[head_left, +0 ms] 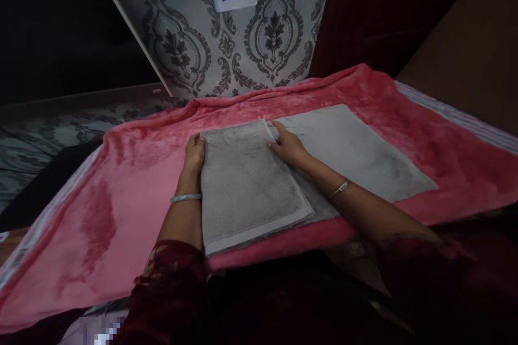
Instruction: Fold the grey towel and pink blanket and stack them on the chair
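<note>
The grey towel (283, 172) is lying on the pink blanket (101, 199), its left part already folded over, the stretch toward 3 o'clock still flat. The left hand (195, 152) and right hand (288, 145) are pressing flat, fingers loosely spread, on the fold's far corners.

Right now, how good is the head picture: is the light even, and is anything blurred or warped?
Head view: dim, uneven light; the grey towel and pink blanket are lit, the near edge and left background fall into shadow. The blanket shows soft sheen, no harsh glare. Both hands look fairly sharp. Straight edges bow towards the frame's sides, and a pixelated patch sits at bottom left.
</note>
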Motion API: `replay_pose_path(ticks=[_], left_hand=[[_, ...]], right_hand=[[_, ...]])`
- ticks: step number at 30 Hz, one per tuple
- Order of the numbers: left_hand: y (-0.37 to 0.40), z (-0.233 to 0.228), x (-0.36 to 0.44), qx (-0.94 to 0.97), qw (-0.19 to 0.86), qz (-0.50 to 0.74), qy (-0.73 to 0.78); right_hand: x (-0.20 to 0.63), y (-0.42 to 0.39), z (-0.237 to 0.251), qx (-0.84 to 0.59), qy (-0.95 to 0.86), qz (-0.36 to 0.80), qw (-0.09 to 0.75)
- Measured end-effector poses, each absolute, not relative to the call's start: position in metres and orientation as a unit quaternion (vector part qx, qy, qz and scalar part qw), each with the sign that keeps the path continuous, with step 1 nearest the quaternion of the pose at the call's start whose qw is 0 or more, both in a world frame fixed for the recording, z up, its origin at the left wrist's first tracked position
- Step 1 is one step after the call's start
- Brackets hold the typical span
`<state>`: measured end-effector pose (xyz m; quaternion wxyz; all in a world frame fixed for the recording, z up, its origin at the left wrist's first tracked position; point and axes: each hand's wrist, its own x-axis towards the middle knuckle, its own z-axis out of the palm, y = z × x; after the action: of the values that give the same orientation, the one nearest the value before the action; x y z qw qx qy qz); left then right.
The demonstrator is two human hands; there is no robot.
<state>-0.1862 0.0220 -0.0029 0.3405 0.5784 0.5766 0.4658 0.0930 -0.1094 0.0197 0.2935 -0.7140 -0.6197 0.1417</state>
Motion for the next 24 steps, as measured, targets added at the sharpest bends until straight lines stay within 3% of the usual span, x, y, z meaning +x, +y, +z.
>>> replay_pose_path(ticks=[8, 17, 21, 24], left_hand=[[0.014, 0.002, -0.182, 0.601, 0.320, 0.447, 0.581], [0.007, 0.010, -0.175, 0.625, 0.243, 0.421, 0.611], [0.000, 0.028, -0.179, 0.638, 0.209, 0.415, 0.614], [-0.007, 0.052, -0.180, 0.732, 0.167, 0.367, 0.549]], right_hand=[[0.085, -0.197, 0.005, -0.712, -0.611, 0.188, 0.289], [0.080, -0.214, 0.010, -0.711, -0.638, 0.160, 0.250], [0.076, -0.201, 0.024, -0.605, -0.746, 0.052, 0.273], [0.067, -0.175, 0.036, -0.496, -0.825, 0.046, 0.268]])
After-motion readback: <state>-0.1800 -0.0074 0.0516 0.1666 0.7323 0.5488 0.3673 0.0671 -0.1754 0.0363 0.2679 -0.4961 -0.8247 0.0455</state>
